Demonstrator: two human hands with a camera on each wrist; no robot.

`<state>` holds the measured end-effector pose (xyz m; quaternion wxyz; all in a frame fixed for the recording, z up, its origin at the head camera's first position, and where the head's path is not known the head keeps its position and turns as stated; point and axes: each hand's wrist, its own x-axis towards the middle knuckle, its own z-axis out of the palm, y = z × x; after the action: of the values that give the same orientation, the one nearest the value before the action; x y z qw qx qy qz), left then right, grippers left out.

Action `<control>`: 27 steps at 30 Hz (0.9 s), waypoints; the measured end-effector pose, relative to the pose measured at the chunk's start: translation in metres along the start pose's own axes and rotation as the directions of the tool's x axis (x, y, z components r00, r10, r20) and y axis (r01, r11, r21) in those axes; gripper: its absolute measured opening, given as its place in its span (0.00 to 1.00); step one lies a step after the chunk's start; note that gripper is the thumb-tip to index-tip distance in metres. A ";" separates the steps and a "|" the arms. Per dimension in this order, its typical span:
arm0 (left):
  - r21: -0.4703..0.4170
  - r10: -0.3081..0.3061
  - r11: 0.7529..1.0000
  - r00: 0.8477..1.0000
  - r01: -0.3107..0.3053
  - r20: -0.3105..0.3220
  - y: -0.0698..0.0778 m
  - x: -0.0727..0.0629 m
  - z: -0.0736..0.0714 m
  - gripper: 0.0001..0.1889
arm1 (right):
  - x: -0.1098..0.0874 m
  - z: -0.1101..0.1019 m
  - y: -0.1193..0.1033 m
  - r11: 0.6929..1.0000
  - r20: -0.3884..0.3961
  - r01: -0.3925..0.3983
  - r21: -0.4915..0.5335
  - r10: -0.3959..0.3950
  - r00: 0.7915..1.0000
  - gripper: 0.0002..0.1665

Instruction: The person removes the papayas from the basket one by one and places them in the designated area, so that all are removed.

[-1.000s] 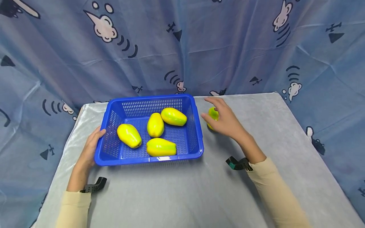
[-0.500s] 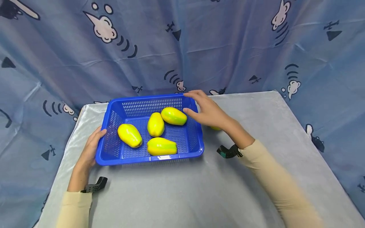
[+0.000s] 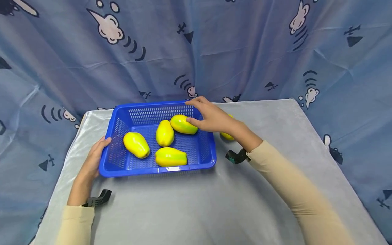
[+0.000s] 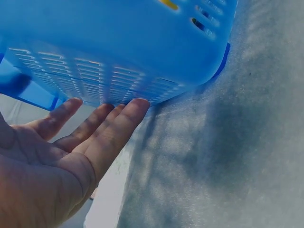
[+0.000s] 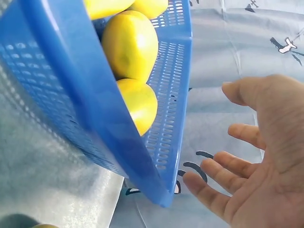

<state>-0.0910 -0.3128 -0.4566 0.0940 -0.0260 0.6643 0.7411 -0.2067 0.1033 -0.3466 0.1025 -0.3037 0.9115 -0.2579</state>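
A blue plastic basket with slotted walls holds several glossy yellow-green papayas, including one at the left, one at the front and one at the back right. My left hand holds the basket's left end. Its thumb lies over the rim, and in the left wrist view its fingers touch the slotted outside. Over the basket's right end hovers my right hand, fingers spread and nothing in them; its thumb partly covers the back-right papaya. The right wrist view shows this hand apart from the rim.
Another yellow fruit lies on the table right of the basket, partly hidden by my right wrist. Pale grey cloth covers the table. A blue patterned curtain hangs behind it. Each wrist wears a black camera mount.
My right hand has moved left, from above the fruit on the table to over the basket's right end. My left hand and the basket stay about where they were.
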 end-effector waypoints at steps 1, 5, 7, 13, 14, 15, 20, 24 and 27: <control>-0.003 -0.002 1.000 1.000 0.002 0.001 0.001 0.000 -0.001 0.12 | 0.001 0.001 0.000 1.000 0.008 0.003 -0.003 -0.003 1.000 0.38; 0.003 -0.008 1.000 1.000 0.008 0.000 0.003 0.002 -0.001 0.14 | 0.004 0.002 -0.002 1.000 0.025 -0.002 -0.015 0.002 1.000 0.37; 0.027 -0.014 1.000 1.000 0.015 -0.003 0.003 0.002 0.000 0.17 | 0.006 0.002 -0.003 1.000 0.035 -0.012 -0.027 0.013 0.999 0.36; 0.052 -0.048 0.997 0.999 0.049 -0.024 0.004 -0.002 -0.001 0.19 | 0.016 0.003 -0.005 0.999 0.114 -0.006 -0.046 0.011 0.993 0.34; 0.050 -0.050 0.997 0.998 0.052 -0.028 0.005 -0.003 -0.002 0.20 | 0.018 0.004 -0.006 0.999 0.124 -0.003 -0.052 0.010 0.992 0.34; 0.054 -0.051 0.997 0.998 0.053 -0.029 0.005 -0.003 -0.002 0.23 | 0.020 0.005 -0.007 0.998 0.131 -0.004 -0.056 0.012 0.991 0.34; 0.064 -0.054 0.996 0.998 0.055 -0.021 0.005 -0.002 -0.002 0.26 | 0.028 0.008 -0.009 0.997 0.171 -0.001 -0.080 0.015 0.985 0.35; 0.044 -0.052 0.998 0.998 0.053 -0.021 0.004 -0.003 0.000 0.16 | 0.033 0.010 -0.010 0.995 0.198 0.008 -0.095 0.011 0.980 0.34; 0.026 -0.048 0.998 0.999 0.049 -0.015 0.004 -0.003 0.000 0.12 | 0.036 0.012 -0.010 0.994 0.216 0.002 -0.113 0.023 0.976 0.35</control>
<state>-0.0884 -0.3132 -0.4526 0.1074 -0.0462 0.6738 0.7296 -0.2266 0.0696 -0.3526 0.1854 -0.3305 0.9095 -0.1709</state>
